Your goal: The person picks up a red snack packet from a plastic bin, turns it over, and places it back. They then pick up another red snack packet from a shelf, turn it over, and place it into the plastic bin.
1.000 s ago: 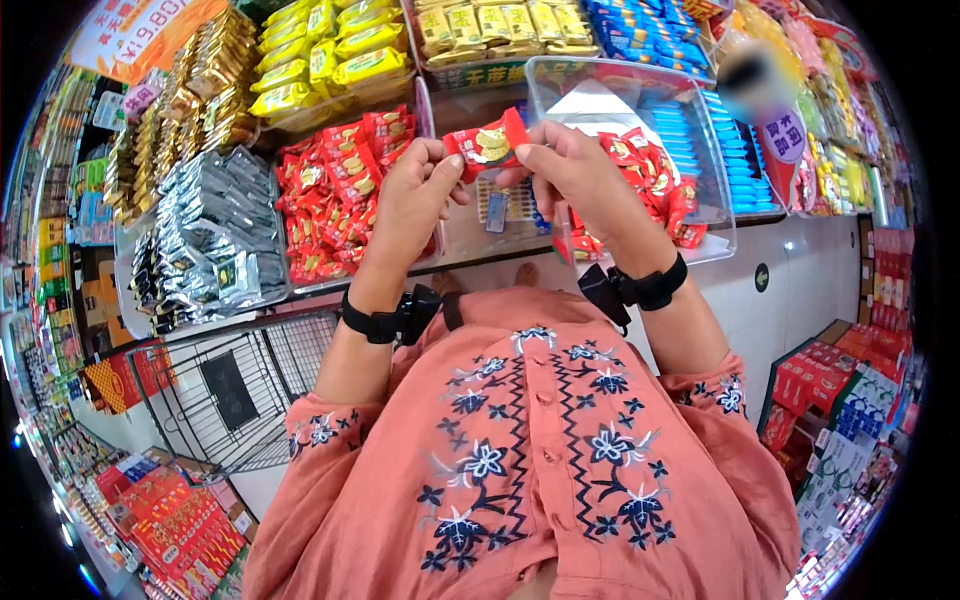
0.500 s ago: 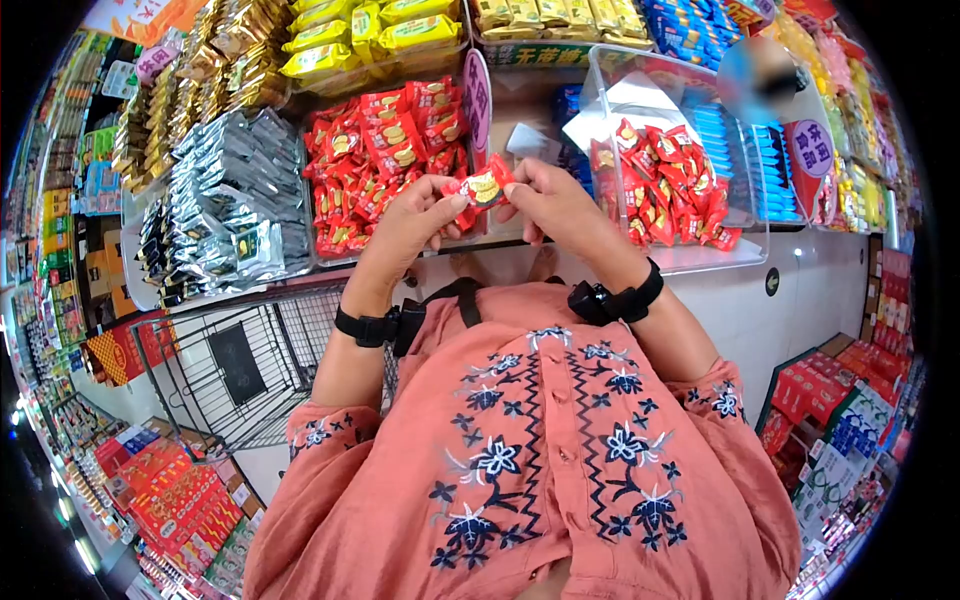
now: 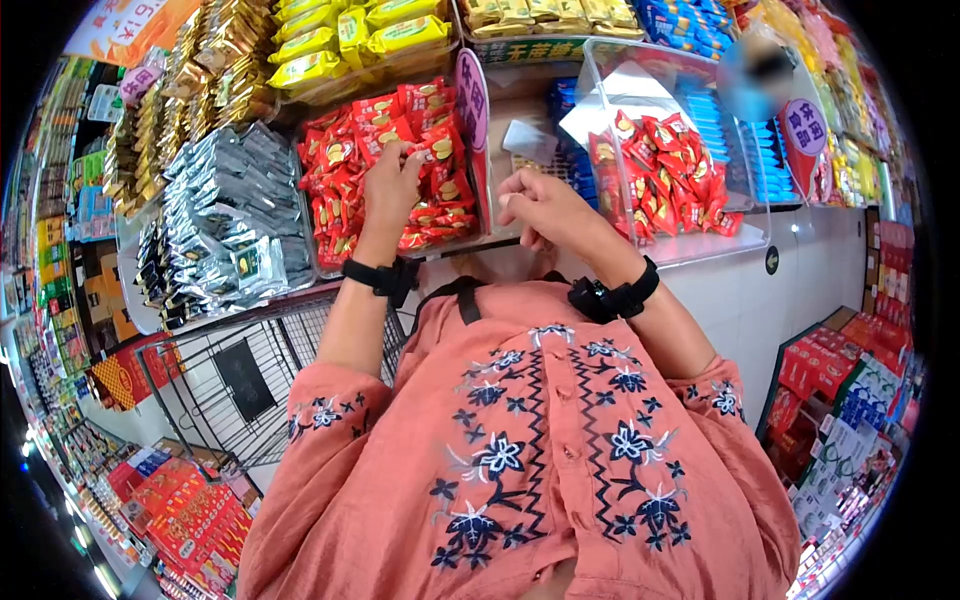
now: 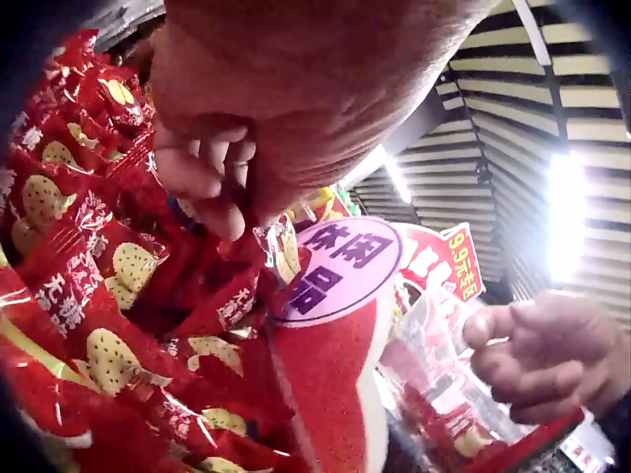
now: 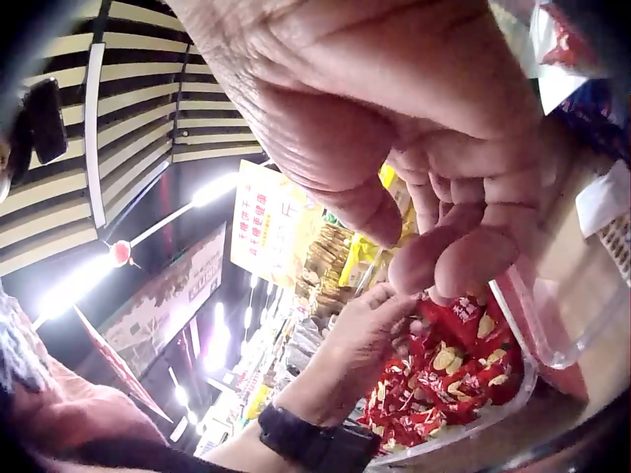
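Over a clear bin of red snack packets, the left hand hangs with loosely bent fingers close above the packets, one lying by its fingertips. The left wrist view shows this hand beside the packets, with no packet visible between its fingers; whether it touches any is unclear. To the right of the purple-labelled divider, the right hand is raised, its fingers loosely curled and holding nothing. The right wrist view shows the same empty hand and the left hand beyond it.
Left of the red packets lie silver packets; yellow packs sit behind. A second clear bin with red packets stands at right. A wire cart is below left. Another person is at upper right.
The packet both hands were holding is no longer between them. The left hand has moved left and up over the red packets; the right hand stays near its place with its fingers now empty.
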